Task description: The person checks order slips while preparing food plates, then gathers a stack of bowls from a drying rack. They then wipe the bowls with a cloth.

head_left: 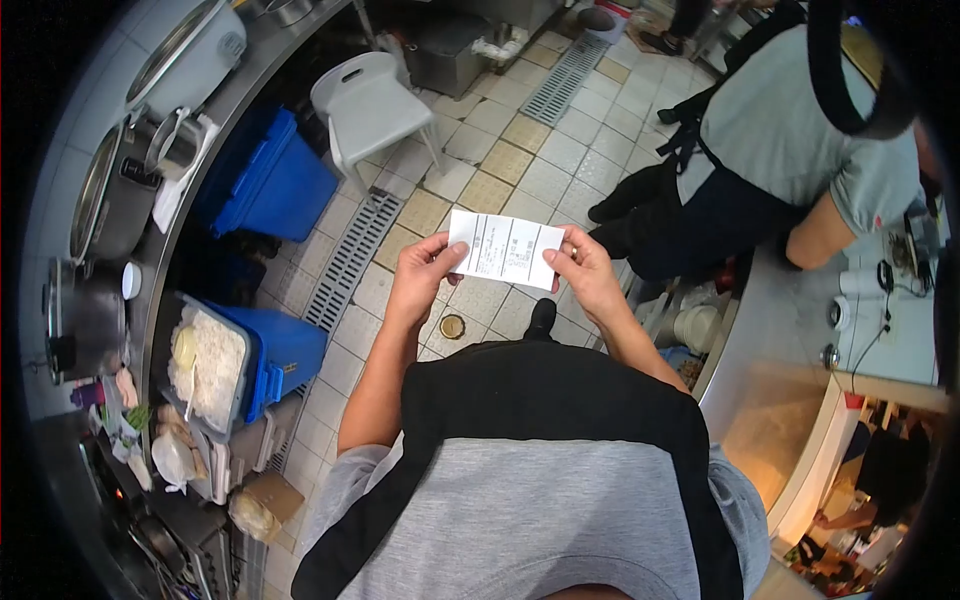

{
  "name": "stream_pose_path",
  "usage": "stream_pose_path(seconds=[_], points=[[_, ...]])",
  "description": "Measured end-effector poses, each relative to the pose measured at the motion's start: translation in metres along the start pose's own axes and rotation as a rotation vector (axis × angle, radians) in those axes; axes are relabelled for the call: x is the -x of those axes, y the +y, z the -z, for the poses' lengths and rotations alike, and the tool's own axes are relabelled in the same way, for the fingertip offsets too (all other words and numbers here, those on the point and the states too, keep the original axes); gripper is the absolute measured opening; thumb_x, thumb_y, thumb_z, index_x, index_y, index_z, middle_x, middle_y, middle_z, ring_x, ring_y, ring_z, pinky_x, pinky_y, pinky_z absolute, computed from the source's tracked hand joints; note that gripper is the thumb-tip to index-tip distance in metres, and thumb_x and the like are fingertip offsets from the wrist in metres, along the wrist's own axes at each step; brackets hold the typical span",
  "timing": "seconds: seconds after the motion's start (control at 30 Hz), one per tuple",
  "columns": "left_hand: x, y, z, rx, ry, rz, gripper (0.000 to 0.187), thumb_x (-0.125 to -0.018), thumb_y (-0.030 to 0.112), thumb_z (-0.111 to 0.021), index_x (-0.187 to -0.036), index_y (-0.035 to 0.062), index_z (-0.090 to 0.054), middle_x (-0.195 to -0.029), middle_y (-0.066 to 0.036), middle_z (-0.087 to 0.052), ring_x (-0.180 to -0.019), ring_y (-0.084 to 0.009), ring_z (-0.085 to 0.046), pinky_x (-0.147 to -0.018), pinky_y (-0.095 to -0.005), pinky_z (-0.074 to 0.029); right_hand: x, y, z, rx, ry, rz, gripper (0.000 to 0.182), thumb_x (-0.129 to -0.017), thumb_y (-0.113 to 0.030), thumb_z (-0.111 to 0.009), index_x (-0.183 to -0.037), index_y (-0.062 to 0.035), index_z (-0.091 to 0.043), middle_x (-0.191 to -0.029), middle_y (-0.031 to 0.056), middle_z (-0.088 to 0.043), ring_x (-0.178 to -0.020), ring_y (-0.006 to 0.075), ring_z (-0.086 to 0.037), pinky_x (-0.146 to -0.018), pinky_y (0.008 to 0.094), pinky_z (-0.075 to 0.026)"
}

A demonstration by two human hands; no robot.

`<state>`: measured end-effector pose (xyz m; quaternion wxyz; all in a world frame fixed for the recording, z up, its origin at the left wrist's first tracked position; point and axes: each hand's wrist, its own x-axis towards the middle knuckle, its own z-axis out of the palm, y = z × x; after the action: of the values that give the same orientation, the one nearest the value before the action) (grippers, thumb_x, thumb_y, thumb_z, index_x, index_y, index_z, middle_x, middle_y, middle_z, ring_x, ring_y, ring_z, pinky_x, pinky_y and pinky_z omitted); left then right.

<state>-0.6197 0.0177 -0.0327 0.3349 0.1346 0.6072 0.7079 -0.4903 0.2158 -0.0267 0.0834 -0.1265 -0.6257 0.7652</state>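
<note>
A white printed paper slip (pixel 505 249), which looks like a receipt, is stretched out flat in front of my body. At its left end, my left hand (pixel 428 268) pinches it with the thumb on top. My right hand (pixel 584 274) grips the opposite end the same way, thumb over the paper and fingers behind. Dark lines and small print cross the slip, too small to read. Both hands are above the tiled floor, away from the counters.
On the left stand a grey plastic stool (pixel 367 112), a blue bin (pixel 275 180) and a tub of white rice-like food (pixel 215 365). A co-worker in an apron (pixel 770 150) stands at the right by a steel counter (pixel 775 370). A drain grate (pixel 355 255) runs along the floor.
</note>
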Motion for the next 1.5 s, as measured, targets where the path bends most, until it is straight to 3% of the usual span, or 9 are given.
stream_pose_path(seconds=[0.17,0.6,0.8,0.93,0.97,1.1,1.2,1.4,1.5], points=[[-0.025,0.009,-0.024,0.004,0.034,-0.120,0.022,-0.087,0.016,-0.063,-0.102,0.0011,-0.067,-0.078,0.000,-0.064,-0.064,-0.0048,-0.052,-0.057,-0.0205,-0.041,-0.020,-0.019,0.024,-0.007,0.000,0.025,0.014,-0.091,-0.005,-0.052,-0.105,-0.0005,-0.051,-0.076,0.0023,-0.059,-0.060,0.0073,-0.051,-0.052,0.0216,-0.043],[-0.051,0.021,-0.058,-0.021,0.077,-0.176,0.022,-0.087,0.016,-0.063,-0.102,0.0012,-0.067,-0.079,0.000,-0.065,-0.066,-0.0052,-0.054,-0.059,-0.0208,-0.042,-0.036,-0.037,0.054,-0.124,-0.040,0.004,0.023,-0.090,-0.009,-0.056,-0.110,0.0014,-0.051,-0.085,0.0055,-0.060,-0.066,0.0085,-0.053,-0.053,0.0229,-0.046],[-0.054,-0.005,-0.054,-0.066,0.050,-0.102,0.021,-0.087,0.015,-0.061,-0.102,0.0007,-0.066,-0.081,-0.001,-0.064,-0.067,-0.0056,-0.053,-0.059,-0.0211,-0.041,-0.036,-0.001,0.069,-0.064,-0.138,-0.086,0.029,-0.091,-0.008,-0.054,-0.118,0.0001,-0.050,-0.087,0.0053,-0.060,-0.066,0.0096,-0.054,-0.053,0.0233,-0.045],[-0.051,-0.042,-0.057,0.046,0.081,0.093,0.018,-0.088,0.009,-0.054,-0.099,-0.0011,-0.064,-0.080,-0.002,-0.062,-0.066,-0.0085,-0.054,-0.058,-0.0211,-0.042,-0.026,0.025,0.074,-0.115,0.008,-0.214,0.020,-0.090,-0.004,-0.051,-0.108,0.0000,-0.060,-0.076,0.0032,-0.058,-0.059,0.0085,-0.050,-0.052,0.0213,-0.042],[-0.047,-0.050,-0.059,0.116,0.069,0.090,0.016,-0.087,0.007,-0.052,-0.095,0.0004,-0.064,-0.079,-0.003,-0.061,-0.065,-0.0091,-0.054,-0.058,-0.0216,-0.043,-0.020,0.025,0.073,-0.154,0.014,-0.224,0.022,-0.088,0.002,-0.044,-0.095,-0.0017,-0.064,-0.073,0.0019,-0.056,-0.059,0.0078,-0.049,-0.051,0.0216,-0.042],[-0.039,-0.061,-0.072,0.281,0.069,0.098,0.015,-0.085,0.001,-0.047,-0.081,0.0046,-0.061,-0.071,-0.002,-0.056,-0.058,-0.0089,-0.049,-0.054,-0.0223,-0.041,-0.002,0.047,0.079,-0.279,0.019,-0.213,0.024,-0.086,0.004,-0.039,-0.081,-0.0050,-0.060,-0.068,0.0025,-0.053,-0.053,0.0077,-0.046,-0.049,0.0206,-0.038],[-0.041,-0.058,-0.084,0.298,0.019,0.094,0.016,-0.085,0.001,-0.045,-0.075,0.0066,-0.057,-0.065,0.000,-0.051,-0.055,-0.0076,-0.042,-0.052,-0.0217,-0.038,0.005,0.051,0.087,-0.312,0.025,-0.154,0.025,-0.086,0.005,-0.037,-0.078,-0.0055,-0.059,-0.068,0.0023,-0.052,-0.052,0.0079,-0.046,-0.048,0.0209,-0.038],[-0.049,-0.053,-0.098,0.176,-0.052,0.064,0.017,-0.085,0.000,-0.045,-0.074,0.0066,-0.056,-0.063,0.000,-0.049,-0.049,-0.0069,-0.036,-0.050,-0.0239,-0.035,0.016,0.032,0.094,-0.224,0.146,-0.187,0.023,-0.087,0.002,-0.040,-0.097,-0.0048,-0.059,-0.071,0.0032,-0.054,-0.051,0.0085,-0.047,-0.049,0.0230,-0.040],[-0.051,-0.050,-0.097,0.061,-0.036,0.081,0.020,-0.083,0.000,-0.043,-0.074,0.0055,-0.060,-0.063,0.001,-0.051,-0.051,-0.0053,-0.039,-0.047,-0.0205,-0.034,0.022,0.036,0.123,0.019,0.144,-0.193,0.023,-0.088,-0.002,-0.045,-0.108,-0.0054,-0.056,-0.074,0.0040,-0.056,-0.054,0.0087,-0.050,-0.050,0.0235,-0.043]])
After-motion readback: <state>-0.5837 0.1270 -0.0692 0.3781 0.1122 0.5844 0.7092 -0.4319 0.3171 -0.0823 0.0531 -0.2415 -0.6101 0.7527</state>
